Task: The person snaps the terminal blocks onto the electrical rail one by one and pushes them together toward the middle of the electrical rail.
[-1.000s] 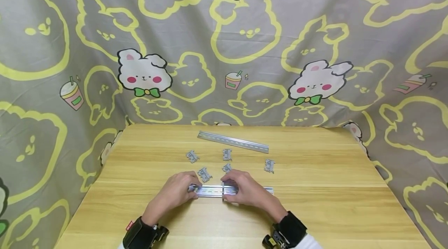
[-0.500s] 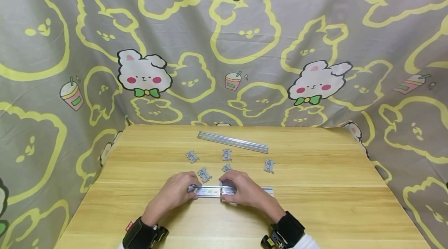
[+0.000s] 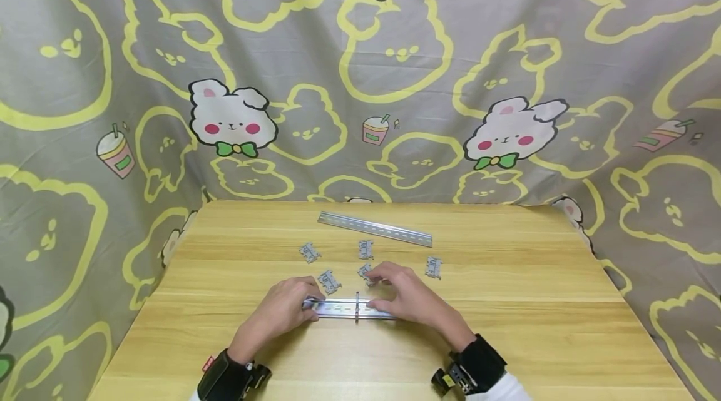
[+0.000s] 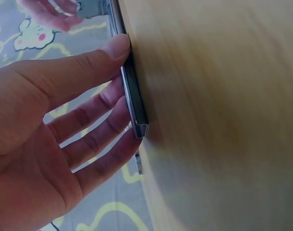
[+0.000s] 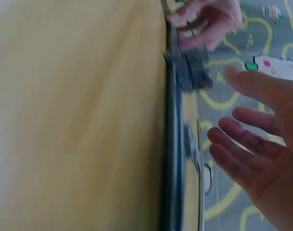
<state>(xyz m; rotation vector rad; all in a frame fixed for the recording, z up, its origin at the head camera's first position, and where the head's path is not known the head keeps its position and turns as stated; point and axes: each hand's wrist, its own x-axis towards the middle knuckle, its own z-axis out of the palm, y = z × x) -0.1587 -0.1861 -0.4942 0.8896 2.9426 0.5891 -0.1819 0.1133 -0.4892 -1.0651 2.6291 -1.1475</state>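
A slotted metal DIN rail (image 3: 338,309) lies crosswise near the middle of the table. My left hand (image 3: 284,306) grips its left end, thumb (image 4: 118,47) on the near edge and fingers along the far side. One grey terminal block (image 3: 357,308) stands upright across the rail, between my two hands. To its right is my right hand (image 3: 415,298), fingers spread and holding nothing, above the rail. In the right wrist view a gap shows between the thumb (image 5: 235,77) and the block. The rail's right end is hidden behind this hand.
Several loose grey terminal blocks (image 3: 329,281) lie flat beyond the rail; one of them (image 3: 363,271) is partly covered by my right fingers. A second DIN rail (image 3: 374,229) lies slantwise near the table's back edge. A patterned curtain (image 3: 315,138) surrounds the table (image 3: 535,326).
My right hand slid the terminal block slightly left along the rail, then let go of it and moved right with its fingers opened. The left hand keeps its grip in place.
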